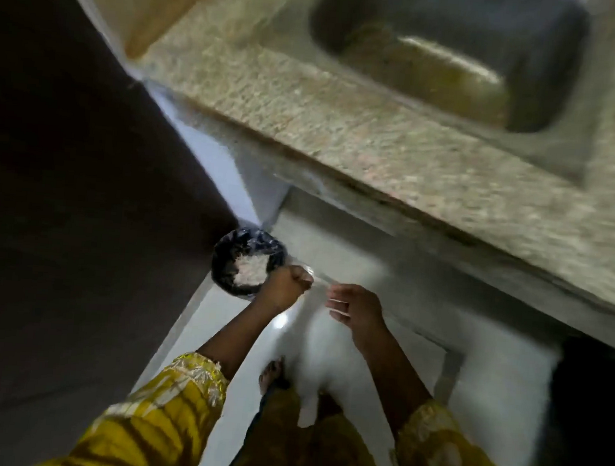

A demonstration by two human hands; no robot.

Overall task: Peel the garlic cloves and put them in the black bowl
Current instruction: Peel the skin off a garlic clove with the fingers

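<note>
The frame is blurred by motion. My left hand (287, 286) is closed in a fist and grips the edge of a thin clear plastic item (319, 279), held just over the right rim of a round black container (223, 259). That container is lined with shiny black plastic, stands on the floor and holds pale scraps (249, 272). My right hand (357, 306) hovers close to the right of the clear item with its fingers loosely curled. I cannot tell whether it touches the item. No garlic cloves are visible.
A speckled stone counter (343, 132) with a steel sink (449, 52) runs across the top right. A dark brown panel (62, 195) fills the left side. Below are a white tiled floor (327, 330), my bare feet and yellow sleeves.
</note>
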